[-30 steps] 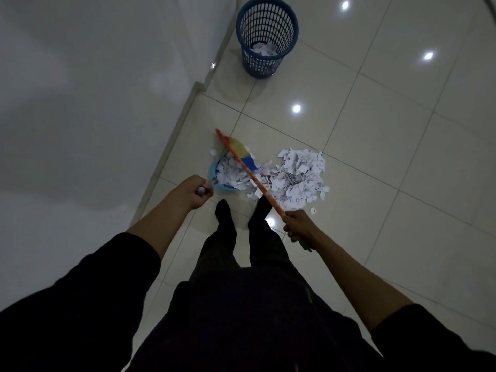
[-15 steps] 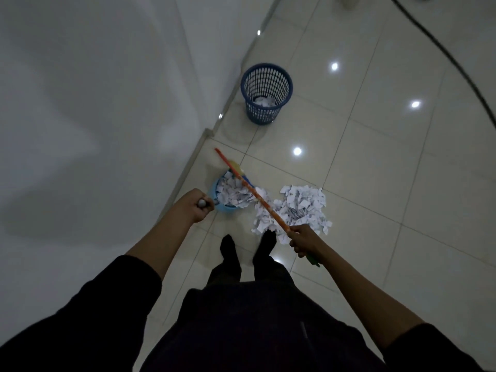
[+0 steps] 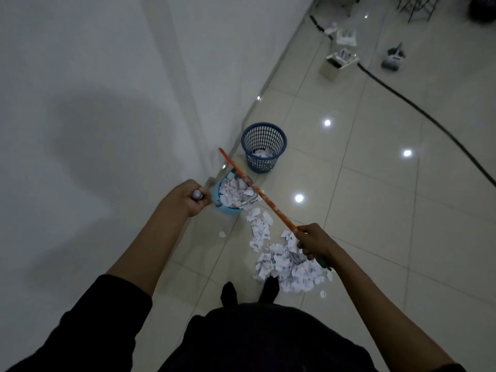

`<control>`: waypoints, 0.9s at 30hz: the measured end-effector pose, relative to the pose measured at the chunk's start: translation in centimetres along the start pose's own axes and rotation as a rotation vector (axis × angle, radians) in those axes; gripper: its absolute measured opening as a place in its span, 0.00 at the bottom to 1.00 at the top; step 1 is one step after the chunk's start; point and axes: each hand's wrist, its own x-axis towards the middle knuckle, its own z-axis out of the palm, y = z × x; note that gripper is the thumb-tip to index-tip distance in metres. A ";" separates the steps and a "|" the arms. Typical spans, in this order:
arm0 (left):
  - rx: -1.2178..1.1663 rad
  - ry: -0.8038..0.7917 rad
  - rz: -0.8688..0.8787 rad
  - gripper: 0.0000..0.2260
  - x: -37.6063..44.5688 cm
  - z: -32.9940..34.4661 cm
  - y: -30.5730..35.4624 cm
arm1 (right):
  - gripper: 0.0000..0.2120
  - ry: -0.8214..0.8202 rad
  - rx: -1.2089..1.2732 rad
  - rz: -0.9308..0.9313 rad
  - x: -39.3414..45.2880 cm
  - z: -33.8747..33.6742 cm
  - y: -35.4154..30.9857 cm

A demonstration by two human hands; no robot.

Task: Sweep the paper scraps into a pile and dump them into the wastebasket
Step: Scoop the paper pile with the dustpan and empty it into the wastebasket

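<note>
Cable (image 3: 418,108) beyond wastebasket (image 3: 264,147)

The floor (image 3: 375,183) is glossy, smooth pale tile, mirroring ceiling lights as bright spots just beside the wastebasket (image 3: 264,147), which looks like blue plastic moulded into an open lattice. Near the wastebasket, the dustpan (image 3: 228,209) is smooth light-blue plastic, heaped with thin white paper scraps (image 3: 236,193) with torn, crumpled edges; more loose paper (image 3: 284,260) lies matt on the tile further from the wastebasket. The broom handle (image 3: 257,191) has a smooth orange finish, material unclear. The dustpan's handle tip (image 3: 196,195), beside the wastebasket's near side, looks like dull grey metal. The wall (image 3: 94,103) is matt white. Sleeves (image 3: 102,318) are dark matt cloth
</note>
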 end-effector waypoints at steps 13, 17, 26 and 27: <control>-0.083 -0.212 0.143 0.09 -7.4 7.2 5.0 | 0.11 0.076 0.045 -0.193 -2.9 -7.6 -5.9; -0.042 -0.223 0.190 0.10 -7.0 9.8 5.8 | 0.12 0.103 0.097 -0.212 -2.0 -9.3 -6.6; 0.124 -0.249 0.267 0.12 -5.8 14.6 4.4 | 0.11 0.144 0.326 -0.212 1.1 -10.6 -7.3; 0.127 -0.235 0.275 0.13 -5.1 15.1 4.5 | 0.11 0.149 0.352 -0.203 1.4 -10.6 -7.4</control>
